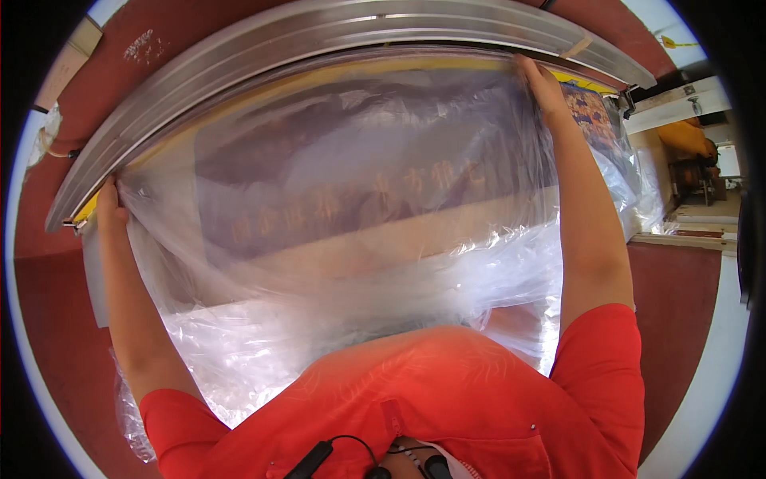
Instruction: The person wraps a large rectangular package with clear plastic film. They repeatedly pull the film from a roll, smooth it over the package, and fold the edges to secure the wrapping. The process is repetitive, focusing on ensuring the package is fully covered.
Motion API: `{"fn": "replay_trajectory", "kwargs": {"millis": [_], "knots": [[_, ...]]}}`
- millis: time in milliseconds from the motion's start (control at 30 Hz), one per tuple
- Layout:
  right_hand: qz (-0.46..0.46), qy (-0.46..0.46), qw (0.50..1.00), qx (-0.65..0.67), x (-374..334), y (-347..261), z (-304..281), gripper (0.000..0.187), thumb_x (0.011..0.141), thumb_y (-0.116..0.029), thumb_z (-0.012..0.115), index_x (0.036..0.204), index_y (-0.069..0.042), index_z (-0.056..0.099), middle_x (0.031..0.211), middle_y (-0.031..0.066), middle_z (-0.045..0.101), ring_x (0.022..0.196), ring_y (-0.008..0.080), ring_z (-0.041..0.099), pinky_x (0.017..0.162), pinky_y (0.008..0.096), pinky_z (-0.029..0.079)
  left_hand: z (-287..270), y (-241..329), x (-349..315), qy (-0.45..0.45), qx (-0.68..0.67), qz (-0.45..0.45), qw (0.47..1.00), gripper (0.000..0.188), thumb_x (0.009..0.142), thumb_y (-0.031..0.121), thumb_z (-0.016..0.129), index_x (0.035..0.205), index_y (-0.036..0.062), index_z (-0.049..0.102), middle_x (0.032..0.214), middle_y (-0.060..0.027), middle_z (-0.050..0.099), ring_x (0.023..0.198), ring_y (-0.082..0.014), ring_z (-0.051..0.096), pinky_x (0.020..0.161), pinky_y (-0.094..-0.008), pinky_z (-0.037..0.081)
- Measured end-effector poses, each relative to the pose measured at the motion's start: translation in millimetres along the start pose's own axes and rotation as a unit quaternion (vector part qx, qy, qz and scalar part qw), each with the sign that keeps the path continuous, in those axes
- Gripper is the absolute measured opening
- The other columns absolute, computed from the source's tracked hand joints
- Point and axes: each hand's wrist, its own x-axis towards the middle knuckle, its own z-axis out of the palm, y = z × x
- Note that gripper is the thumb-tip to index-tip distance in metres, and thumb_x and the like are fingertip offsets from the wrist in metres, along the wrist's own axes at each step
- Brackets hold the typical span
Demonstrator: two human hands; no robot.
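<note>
clear plastic film (351, 144) stretched along metal bar (383, 29), dark print (275, 219) showing through, left hand (112, 203) at left corner, grip pinching film, right hand (540, 86) at right corner, its grip cannot be told

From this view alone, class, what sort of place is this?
Probably a packaging workshop: a long metal bar resembling a heat sealer's, clear plastic film stretched along it, and apparent machinery at right.
</note>
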Motion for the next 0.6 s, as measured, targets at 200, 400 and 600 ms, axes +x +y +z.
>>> {"fn": "replay_trajectory", "kwargs": {"millis": [200, 400, 600], "knots": [[-0.079, -0.151, 0.981, 0.092, -52, -50, 39, 0.033, 0.075, -0.03, 0.056, 0.09, -0.001, 0.057, 0.079, 0.0012, 0.055, 0.069, 0.007, 0.045, 0.062, 0.0202, 0.037, -61, 27, -23, 0.026, 0.2, 0.089, 0.975, 0.029, 0.081, 0.026, 0.044, 0.087, 0.0001, 0.055, 0.079, -0.0058, 0.054, 0.067, -0.0132, 0.048, 0.061, -0.0266, 0.04], [-0.066, -0.208, 0.956, 0.193, -93, -53, 63, 0.019, 0.074, -0.021, 0.06, 0.075, -0.002, 0.058, 0.063, -0.0018, 0.053, 0.058, 0.0049, 0.044, 0.055, 0.0204, 0.037, -86, 28, -103, 0.119, 0.833, 0.11, 0.529, 0.028, 0.08, 0.021, 0.042, 0.093, -0.0015, 0.052, 0.094, -0.0159, 0.055, 0.088, -0.0256, 0.053, 0.073, -0.0321, 0.042], [-0.112, -0.186, 0.954, 0.205, -93, -46, 65, 0.017, 0.074, -0.02, 0.06, 0.072, -0.005, 0.055, 0.064, -0.0064, 0.047, 0.057, 0.0024, 0.038, 0.052, 0.0179, 0.032, 237, 26, -253, -0.358, 0.375, 0.216, 0.827, 0.036, 0.079, 0.036, 0.05, 0.087, 0.0016, 0.057, 0.076, -0.0039, 0.057, 0.07, -0.0099, 0.049, 0.063, -0.023, 0.039]]}}
